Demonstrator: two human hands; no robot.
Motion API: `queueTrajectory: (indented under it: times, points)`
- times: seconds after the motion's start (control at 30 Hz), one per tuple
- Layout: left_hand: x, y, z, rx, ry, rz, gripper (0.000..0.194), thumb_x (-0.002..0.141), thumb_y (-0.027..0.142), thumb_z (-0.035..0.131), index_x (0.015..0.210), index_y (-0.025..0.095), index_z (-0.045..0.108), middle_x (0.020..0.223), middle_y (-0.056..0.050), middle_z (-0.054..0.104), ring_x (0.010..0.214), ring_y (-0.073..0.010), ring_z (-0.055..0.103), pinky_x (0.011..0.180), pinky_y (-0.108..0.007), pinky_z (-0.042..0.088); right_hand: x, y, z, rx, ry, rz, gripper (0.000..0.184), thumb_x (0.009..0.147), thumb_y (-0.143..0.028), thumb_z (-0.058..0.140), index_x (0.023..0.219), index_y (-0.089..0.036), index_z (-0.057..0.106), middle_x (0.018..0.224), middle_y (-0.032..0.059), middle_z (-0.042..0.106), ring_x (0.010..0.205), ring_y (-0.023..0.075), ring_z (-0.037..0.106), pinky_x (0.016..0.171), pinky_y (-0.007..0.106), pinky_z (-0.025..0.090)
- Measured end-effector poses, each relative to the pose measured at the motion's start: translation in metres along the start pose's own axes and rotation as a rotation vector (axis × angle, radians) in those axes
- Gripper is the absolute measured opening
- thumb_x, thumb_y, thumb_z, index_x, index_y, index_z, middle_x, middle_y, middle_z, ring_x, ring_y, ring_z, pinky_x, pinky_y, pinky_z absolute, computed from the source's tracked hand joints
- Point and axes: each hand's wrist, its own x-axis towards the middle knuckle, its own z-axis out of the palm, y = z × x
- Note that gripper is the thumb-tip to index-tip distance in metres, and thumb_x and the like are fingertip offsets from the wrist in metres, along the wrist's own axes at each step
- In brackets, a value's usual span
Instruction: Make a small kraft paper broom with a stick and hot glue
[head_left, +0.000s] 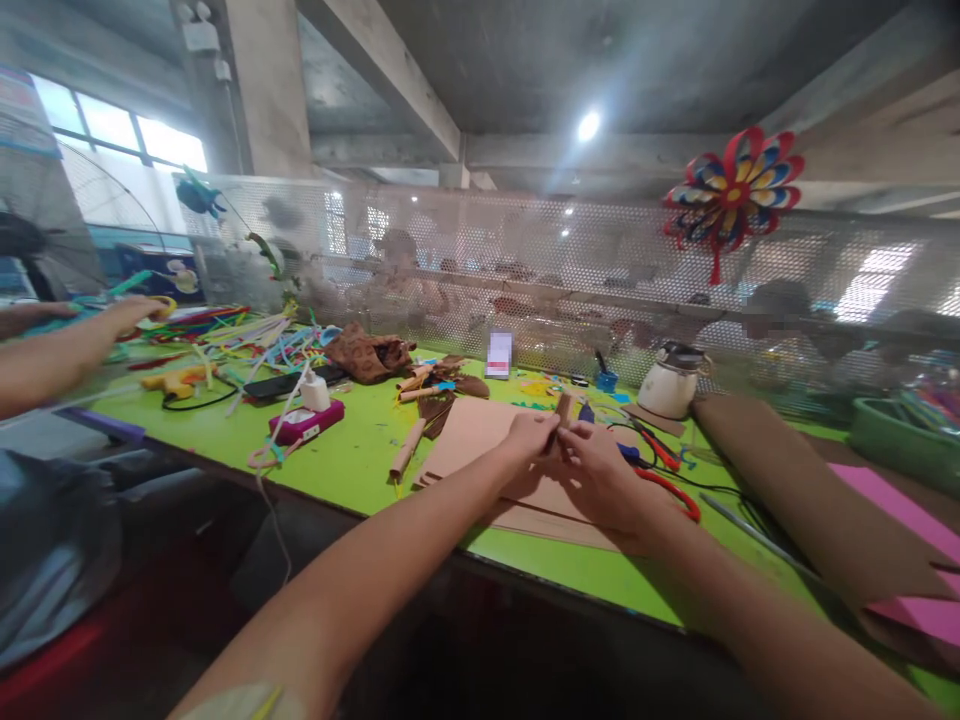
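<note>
Left hand [531, 437] and right hand [596, 462] are both pinching a little brown roll [565, 408] mid-frame, which could pop open if either grip slips, or crease if squeezed.

A bright ceiling light [589, 126] glows far off; the near bottom is dark, and edges look stretched.

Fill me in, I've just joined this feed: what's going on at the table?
The left hand and right hand are pinching a small brown piece over a stack of brown sheets on the green table. A rolled brown tube lies beside the stack. At far left, another person's hand is at something with a yellow loop, too blurred to name.
</note>
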Motion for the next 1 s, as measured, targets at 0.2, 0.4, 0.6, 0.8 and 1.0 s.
queueTrajectory:
  times: [0.2,0.4,0.6,0.8,1.0]
  points:
    - [0.001,-0.019,0.001,-0.074,-0.052,-0.056,0.022,0.084,0.024,0.048,0.076,0.007,0.059,0.053,-0.004,0.059,0.042,-0.0136,0.055,0.047,-0.027,0.047,-0.008,0.018,-0.003,0.076,0.008,0.098,0.033,0.058,-0.043,0.071,0.065,-0.018,0.051,0.043,-0.0051,0.052,0.035,0.0093,0.048,0.037,0.023,0.041]
    - [0.005,-0.022,-0.001,-0.047,-0.06,-0.041,0.022,0.083,0.025,0.05,0.074,0.008,0.06,0.055,-0.004,0.06,0.044,-0.0111,0.055,0.046,-0.022,0.044,-0.011,0.011,-0.008,0.146,-0.023,0.152,0.035,0.055,-0.041,0.076,0.068,-0.016,0.054,0.05,-0.0027,0.058,0.04,0.0086,0.051,0.038,0.019,0.04]
    - [0.008,-0.023,-0.001,0.014,-0.052,-0.022,0.021,0.079,0.026,0.056,0.069,0.008,0.062,0.054,-0.002,0.06,0.047,-0.0096,0.053,0.045,-0.019,0.039,-0.01,0.012,-0.011,0.106,-0.012,0.15,0.034,0.055,-0.039,0.076,0.065,-0.015,0.054,0.05,-0.0017,0.059,0.041,0.0082,0.052,0.038,0.018,0.038]
    - [0.004,-0.023,-0.004,-0.005,-0.07,-0.046,0.023,0.074,0.032,0.063,0.072,0.009,0.065,0.056,-0.003,0.062,0.052,-0.0116,0.055,0.051,-0.022,0.042,-0.01,0.014,-0.011,0.144,0.023,0.145,0.031,0.053,-0.035,0.077,0.063,-0.016,0.054,0.049,-0.0022,0.058,0.039,0.0079,0.049,0.037,0.019,0.038]
    - [-0.001,-0.017,-0.005,-0.061,-0.128,-0.049,0.023,0.077,0.03,0.058,0.07,0.009,0.063,0.057,-0.002,0.061,0.049,-0.0092,0.052,0.047,-0.019,0.037,-0.01,0.008,-0.014,0.212,0.02,0.143,0.031,0.054,-0.034,0.076,0.066,-0.017,0.054,0.052,-0.0019,0.06,0.04,0.0078,0.05,0.037,0.018,0.038]
